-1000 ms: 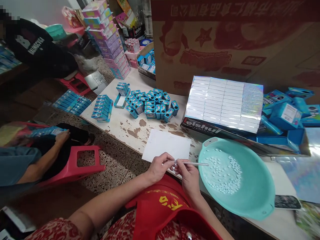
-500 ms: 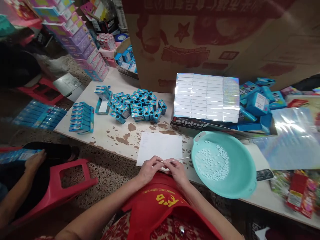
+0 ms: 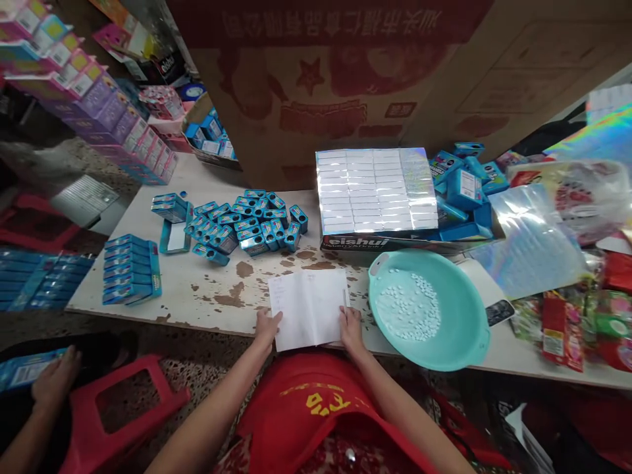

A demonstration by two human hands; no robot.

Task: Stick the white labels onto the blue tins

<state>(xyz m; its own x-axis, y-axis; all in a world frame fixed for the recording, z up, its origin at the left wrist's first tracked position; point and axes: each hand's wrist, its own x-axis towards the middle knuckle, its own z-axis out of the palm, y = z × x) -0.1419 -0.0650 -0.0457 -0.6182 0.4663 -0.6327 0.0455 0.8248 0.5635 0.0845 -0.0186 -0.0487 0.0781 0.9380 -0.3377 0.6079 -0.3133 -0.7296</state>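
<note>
A white sheet of paper (image 3: 309, 309) with a crease down its middle and faint writing at its upper left lies at the table's front edge. My left hand (image 3: 267, 327) grips its left edge between thumb and fingers. On the opposite edge, my right hand (image 3: 351, 329) is closed on the paper, and a thin pale stick (image 3: 345, 298) pokes up from its fingers. Whether the stick is a pen I cannot tell. To the right of that hand stands a turquoise basin (image 3: 459, 309) with many small white pellets (image 3: 407, 306) inside.
Small blue boxes (image 3: 254, 224) are grouped at the table's left. Behind the paper, a shiny sheet of white labels (image 3: 372, 191) rests on a black carton. A large cardboard box (image 3: 316, 85) blocks the back. At left, another person's hand (image 3: 56, 375) is near a red stool (image 3: 128, 401).
My hands have moved apart, from together over the paper's front to its two side edges. The stick, earlier pointing right between both hands, now points upward in my right hand. The view has shifted.
</note>
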